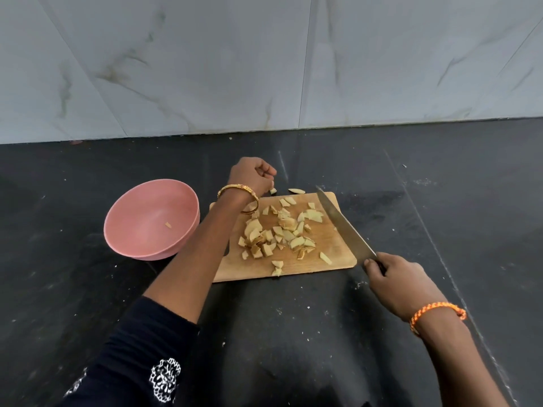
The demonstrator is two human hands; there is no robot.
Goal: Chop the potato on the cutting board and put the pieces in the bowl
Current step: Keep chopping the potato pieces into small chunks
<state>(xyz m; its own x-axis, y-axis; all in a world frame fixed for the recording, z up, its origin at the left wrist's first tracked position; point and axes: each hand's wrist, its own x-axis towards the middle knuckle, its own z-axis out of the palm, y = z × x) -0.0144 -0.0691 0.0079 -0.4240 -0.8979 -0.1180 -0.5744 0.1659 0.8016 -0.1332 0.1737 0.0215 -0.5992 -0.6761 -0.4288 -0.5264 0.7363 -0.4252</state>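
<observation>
Head view: chopping appears finished and the transfer stage is in hand. Pale, skin-on chopped potato pieces (pixel 279 233) lie scattered over the middle of the rectangular wooden cutting board (pixel 335 257), with one slice (pixel 296 190) off the board on the black stone counter (pixel 440 201), just past the board's far edge. A round pink plastic bowl (pixel 151 220) stands on the counter just beside the board's left edge and holds a single piece (pixel 168 225). The left hand (pixel 252 177), curled at the board's far left corner, pinches one small piece (pixel 273 190) in its fingertips. The right hand (pixel 396 284) is wrapped round the handle of a long steel kitchen knife (pixel 343 224) at the board's near right corner, its blade lying along the right edge.

Judgement: the next move calls for carrying the pinched piece left over the bowl's rim, then gathering the heap, probably swept with the blade. The stray slice needs retrieving.

No brand, label or legible writing is visible.
</observation>
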